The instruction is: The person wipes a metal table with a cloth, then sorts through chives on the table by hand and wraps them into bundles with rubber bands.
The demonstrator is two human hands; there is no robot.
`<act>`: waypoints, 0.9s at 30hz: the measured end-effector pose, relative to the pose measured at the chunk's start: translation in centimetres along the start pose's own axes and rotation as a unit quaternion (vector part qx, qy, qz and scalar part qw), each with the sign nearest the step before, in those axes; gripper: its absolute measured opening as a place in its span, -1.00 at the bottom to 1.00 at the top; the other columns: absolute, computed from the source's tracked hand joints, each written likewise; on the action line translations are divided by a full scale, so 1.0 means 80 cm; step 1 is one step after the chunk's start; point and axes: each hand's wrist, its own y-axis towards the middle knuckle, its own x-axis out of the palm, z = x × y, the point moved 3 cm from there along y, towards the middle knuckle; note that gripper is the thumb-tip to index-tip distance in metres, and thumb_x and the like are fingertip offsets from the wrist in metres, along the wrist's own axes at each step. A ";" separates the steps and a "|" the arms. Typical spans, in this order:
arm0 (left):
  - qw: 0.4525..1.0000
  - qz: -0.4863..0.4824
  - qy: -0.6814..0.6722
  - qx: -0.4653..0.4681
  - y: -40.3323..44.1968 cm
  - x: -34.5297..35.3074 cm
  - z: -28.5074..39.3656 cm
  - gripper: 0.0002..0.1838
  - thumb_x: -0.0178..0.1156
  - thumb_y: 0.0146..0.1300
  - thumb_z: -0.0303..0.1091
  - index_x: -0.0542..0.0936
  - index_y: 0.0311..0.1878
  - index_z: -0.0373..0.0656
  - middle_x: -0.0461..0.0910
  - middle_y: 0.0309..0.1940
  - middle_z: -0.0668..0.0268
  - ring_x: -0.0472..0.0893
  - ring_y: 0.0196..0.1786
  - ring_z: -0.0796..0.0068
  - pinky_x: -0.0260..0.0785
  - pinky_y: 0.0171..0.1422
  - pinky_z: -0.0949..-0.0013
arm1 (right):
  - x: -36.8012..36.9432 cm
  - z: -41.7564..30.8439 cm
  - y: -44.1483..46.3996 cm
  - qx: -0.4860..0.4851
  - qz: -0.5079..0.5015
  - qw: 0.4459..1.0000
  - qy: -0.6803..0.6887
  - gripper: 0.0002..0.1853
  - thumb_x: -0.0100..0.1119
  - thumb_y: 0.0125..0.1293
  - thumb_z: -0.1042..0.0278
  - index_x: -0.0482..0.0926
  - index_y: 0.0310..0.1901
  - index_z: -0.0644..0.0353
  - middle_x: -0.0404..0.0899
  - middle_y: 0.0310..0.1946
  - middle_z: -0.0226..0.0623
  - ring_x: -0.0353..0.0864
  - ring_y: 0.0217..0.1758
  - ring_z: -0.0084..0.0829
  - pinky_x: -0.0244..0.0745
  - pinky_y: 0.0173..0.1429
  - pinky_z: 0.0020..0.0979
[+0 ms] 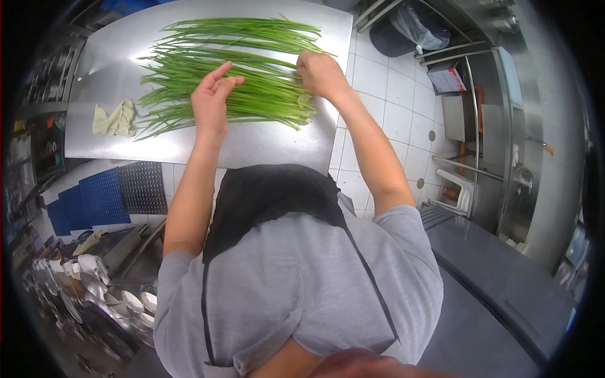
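Observation:
Long green stalks (pixel 252 82) lie side by side across a shiny metal table (pixel 189 148), their pale ends to the right. Over the left-middle part of the stalks is my left hand (pixel 213 101), its fingers apart and nothing held between them. At the pale ends on the right, my right hand (pixel 320 74) is closed, with fingertips bent down at the stalks. What those fingers hold, if anything, is hidden. A crumpled pale green cloth (pixel 115 118) rests on the table to the left of the stalks.
A dark bin with a clear liner (pixel 421 28) stands beyond the table at the upper right. Metal racks (pixel 474 120) line the right side. Blue mats (pixel 104 195) lie on the tiled floor at the left, above bowls and pans (pixel 132 301). A grey surface (pixel 498 277) is at the lower right.

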 end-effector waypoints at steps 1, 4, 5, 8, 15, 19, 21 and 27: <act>1.000 0.003 -0.008 0.014 -0.002 -0.001 -0.003 -0.54 0.26 0.46 -0.55 0.55 0.40 -0.36 0.79 -0.08 0.11 0.73 0.03 0.42 0.54 0.16 0.45 | -0.005 0.000 -0.003 0.005 -0.008 0.999 0.042 -0.84 0.28 0.36 0.41 0.70 -0.10 0.26 0.81 -0.16 -0.07 0.78 -0.02 -0.01 0.65 0.12 -0.10; 0.991 -0.002 -0.134 -0.003 0.001 -0.004 -0.008 -0.52 0.27 0.45 -0.55 0.54 0.41 -0.38 0.77 0.03 0.06 0.74 0.09 0.36 0.57 0.23 0.39 | -0.001 0.006 -0.003 0.014 -0.033 0.994 0.102 -0.81 0.28 0.34 0.46 0.73 -0.06 0.26 0.82 -0.15 -0.07 0.80 0.00 -0.08 0.66 0.12 -0.14; 0.981 -0.005 -0.193 -0.019 0.002 -0.004 -0.009 -0.51 0.28 0.44 -0.54 0.54 0.41 -0.39 0.76 0.08 0.03 0.75 0.11 0.34 0.58 0.25 0.38 | 0.001 0.008 -0.003 0.011 -0.038 0.994 0.097 -0.80 0.28 0.33 0.47 0.74 -0.05 0.26 0.82 -0.16 -0.07 0.80 -0.01 -0.09 0.66 0.12 -0.15; 0.976 -0.099 -0.193 -0.034 0.003 0.015 0.010 -0.43 0.32 0.42 -0.49 0.50 0.48 -0.33 0.59 0.37 0.00 0.75 0.16 0.30 0.61 0.25 0.38 | 0.003 0.012 -0.003 0.001 -0.053 0.994 0.094 -0.77 0.30 0.30 0.48 0.77 -0.03 0.24 0.83 -0.18 -0.07 0.82 -0.04 -0.12 0.67 0.12 -0.16; 0.673 -0.227 0.613 0.346 0.006 0.078 -0.014 0.05 0.33 0.27 0.38 0.33 0.63 -0.15 0.23 0.66 -0.02 0.16 0.70 -0.09 -0.12 0.79 -0.14 | 0.002 0.014 -0.006 -0.009 -0.067 0.991 0.113 -0.79 0.32 0.23 0.48 0.81 -0.11 0.22 0.83 -0.24 -0.06 0.83 -0.12 -0.09 0.70 0.07 -0.14; 0.678 -0.261 0.622 0.292 0.007 0.077 -0.035 0.24 0.42 0.07 0.46 0.27 0.66 -0.17 0.27 0.63 -0.04 0.20 0.69 -0.08 -0.09 0.77 -0.18 | -0.005 0.017 -0.016 0.019 -0.034 0.991 0.129 -0.81 0.33 0.24 0.47 0.83 -0.13 0.19 0.83 -0.23 -0.04 0.83 -0.13 -0.08 0.70 0.05 -0.13; 0.680 -0.275 0.622 0.275 0.005 0.077 -0.033 0.30 0.44 0.01 0.50 0.25 0.66 -0.19 0.30 0.61 -0.04 0.20 0.70 -0.06 -0.10 0.78 -0.19 | -0.011 0.019 -0.026 0.026 -0.026 0.991 0.131 -0.80 0.35 0.27 0.43 0.83 -0.09 0.16 0.84 -0.20 -0.07 0.83 -0.12 -0.11 0.70 0.08 -0.16; 0.676 -0.305 0.583 0.330 0.004 0.069 -0.028 0.30 0.49 -0.06 0.46 0.28 0.63 -0.20 0.39 0.52 -0.03 0.26 0.65 -0.04 -0.07 0.79 -0.14 | 0.001 0.033 -0.035 0.014 -0.028 0.996 0.084 -0.80 0.32 0.34 0.38 0.84 -0.07 0.12 0.83 -0.14 -0.07 0.80 -0.05 -0.07 0.67 0.13 -0.14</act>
